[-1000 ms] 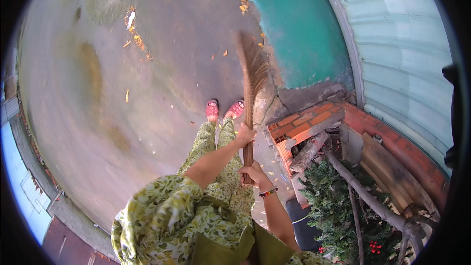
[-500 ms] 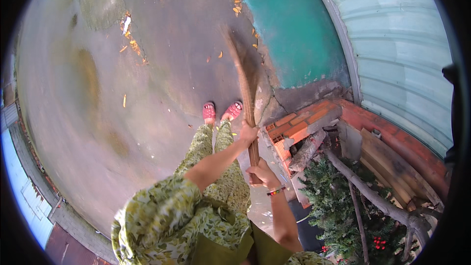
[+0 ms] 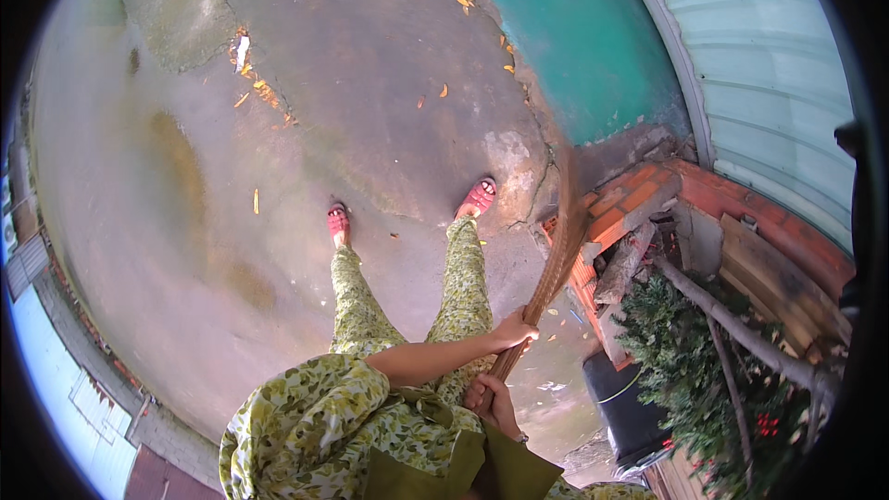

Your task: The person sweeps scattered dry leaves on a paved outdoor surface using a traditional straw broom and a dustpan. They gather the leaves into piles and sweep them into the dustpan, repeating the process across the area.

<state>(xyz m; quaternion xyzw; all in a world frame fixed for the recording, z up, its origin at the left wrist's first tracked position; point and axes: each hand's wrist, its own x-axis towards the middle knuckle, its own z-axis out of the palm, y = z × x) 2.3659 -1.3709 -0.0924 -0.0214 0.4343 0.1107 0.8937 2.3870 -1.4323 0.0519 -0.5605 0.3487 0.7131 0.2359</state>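
One brown broom (image 3: 554,268) is in your grasp: your left hand (image 3: 515,330) has its fingers wrapped round the handle (image 3: 504,367), your right hand (image 3: 492,401) likewise lower down. It slants forward-right, blurred bristles (image 3: 569,199) overlapping orange bricks (image 3: 635,196) in view.

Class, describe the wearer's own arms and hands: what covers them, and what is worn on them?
The left sleeve is loose and short, with a leafy pattern in green, yellow and white; the forearm below it is bare. The left hand and right hand are ungloved. A thin band shows at the right wrist, its colours too small to tell.
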